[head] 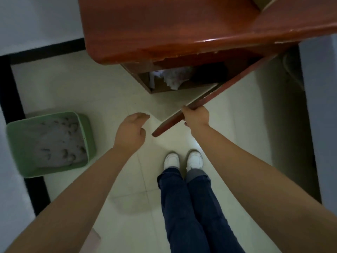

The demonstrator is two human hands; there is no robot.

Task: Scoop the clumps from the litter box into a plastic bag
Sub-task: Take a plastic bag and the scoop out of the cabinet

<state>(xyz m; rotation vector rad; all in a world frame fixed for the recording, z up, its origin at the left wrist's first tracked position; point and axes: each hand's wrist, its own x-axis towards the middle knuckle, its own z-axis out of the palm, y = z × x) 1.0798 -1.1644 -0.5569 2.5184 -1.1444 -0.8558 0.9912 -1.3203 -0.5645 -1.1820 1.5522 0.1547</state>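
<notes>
R hand grips the cabinet door edge, L hand loose & empty; litter box on floor at left w/ prob. crumbly clumps, so lift from underneath w/ scoop.

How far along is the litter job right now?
Barely started. Done: the cabinet door stands open, showing crumpled white material inside, perhaps bags. In hand: the right hand grips the door edge; the left hand hovers empty and holds nothing. Left: no bag or scoop is out, and the green litter box still holds clumps.
</notes>
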